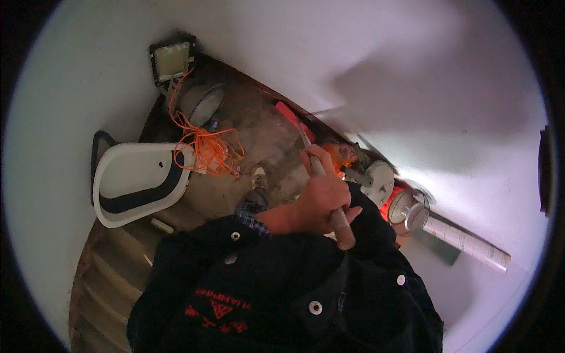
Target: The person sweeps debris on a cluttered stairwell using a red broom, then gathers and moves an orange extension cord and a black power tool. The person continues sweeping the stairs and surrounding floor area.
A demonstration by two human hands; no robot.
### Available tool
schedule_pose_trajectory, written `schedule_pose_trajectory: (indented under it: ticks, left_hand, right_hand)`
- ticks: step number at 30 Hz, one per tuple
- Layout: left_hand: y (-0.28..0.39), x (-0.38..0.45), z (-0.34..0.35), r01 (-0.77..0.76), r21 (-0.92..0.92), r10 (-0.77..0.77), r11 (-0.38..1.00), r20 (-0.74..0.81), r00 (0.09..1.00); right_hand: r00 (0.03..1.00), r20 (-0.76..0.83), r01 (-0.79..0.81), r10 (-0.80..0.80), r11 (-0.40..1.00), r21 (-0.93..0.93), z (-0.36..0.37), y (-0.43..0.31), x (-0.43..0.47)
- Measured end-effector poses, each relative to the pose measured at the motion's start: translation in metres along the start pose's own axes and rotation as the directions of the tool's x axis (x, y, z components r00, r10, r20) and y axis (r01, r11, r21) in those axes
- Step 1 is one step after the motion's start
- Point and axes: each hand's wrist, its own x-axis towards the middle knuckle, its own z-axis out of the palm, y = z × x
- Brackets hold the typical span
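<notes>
My left hand [326,194] reaches across in front of my dark jacket [273,273], its fingers wrapped around the wooden handle of a tool [342,229]. The rounded butt of the handle sticks out below the hand, toward my chest. Beyond the fingers the tool narrows to a thin greyish end, pointing at the floor near a red strip-like object [295,120]; what kind of tool it is I cannot tell. My right hand is not in view; only the dark right sleeve [375,216] shows behind the handle. One shoe [259,178] stands on the floor beneath.
A white tub with a dark band [132,172] stands at left, beside a tangled orange cable [212,148] and a floodlight [172,61]. Steps [106,287] descend lower left. Along the right wall lie a white round object [379,183], a wire-mesh item [406,212] and a long roll [470,242].
</notes>
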Motion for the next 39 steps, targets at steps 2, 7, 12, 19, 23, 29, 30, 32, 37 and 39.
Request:
schedule_pose_trajectory:
  ticks: [2, 7, 12, 19, 23, 29, 30, 32, 37, 39]
  left_hand:
    - [-0.010, -0.005, -0.001, 0.010, 0.076, -0.001, 0.997, -0.117, 0.993]
    - [-0.010, -0.039, -0.043, 0.151, 0.079, -0.129, 0.985, -0.232, 0.964]
    - [0.003, -0.073, -0.022, 0.230, 0.081, -0.183, 0.970, -0.380, 0.907]
    - [0.065, -0.043, 0.010, 0.359, 0.078, -0.282, 0.930, -0.474, 0.834]
    - [0.090, -0.002, 0.012, 0.275, 0.125, -0.194, 0.953, -0.447, 0.873]
    - [0.097, -0.007, 0.005, 0.181, 0.051, -0.137, 0.982, -0.468, 0.873]
    - [0.078, -0.024, 0.003, 0.164, 0.007, -0.136, 0.986, -0.521, 0.842]
    - [0.064, -0.040, 0.000, 0.221, 0.011, -0.167, 0.975, -0.619, 0.767]
    - [0.014, -0.059, -0.030, 0.386, -0.197, -0.311, 0.902, -0.914, 0.261]
    - [0.017, -0.073, -0.040, 0.437, -0.257, -0.320, 0.862, -0.944, 0.077]
  right_hand:
    - [0.980, 0.175, 0.124, -0.091, 0.974, -0.191, -0.001, 0.041, 0.038]
    - [0.757, 0.615, 0.403, -0.221, 0.899, -0.173, 0.026, 0.060, 0.050]
    - [0.687, 0.727, 0.358, 0.012, 0.865, -0.353, 0.030, 0.072, 0.032]
    - [0.522, 0.849, 0.331, -0.078, 0.936, -0.117, 0.024, 0.051, -0.012]
    - [0.470, 0.874, 0.382, -0.121, 0.921, -0.078, 0.003, 0.003, -0.010]
    - [0.569, 0.802, 0.452, -0.183, 0.884, -0.119, 0.012, -0.013, 0.020]
    - [0.593, 0.782, 0.505, -0.192, 0.845, -0.176, 0.017, 0.001, 0.035]
    - [0.637, 0.764, 0.350, -0.103, 0.922, -0.167, 0.042, 0.017, 0.054]
    - [0.527, 0.845, 0.454, -0.096, 0.872, -0.184, 0.106, 0.072, 0.086]
    - [0.474, 0.878, 0.459, -0.058, 0.868, -0.190, 0.127, 0.087, 0.070]
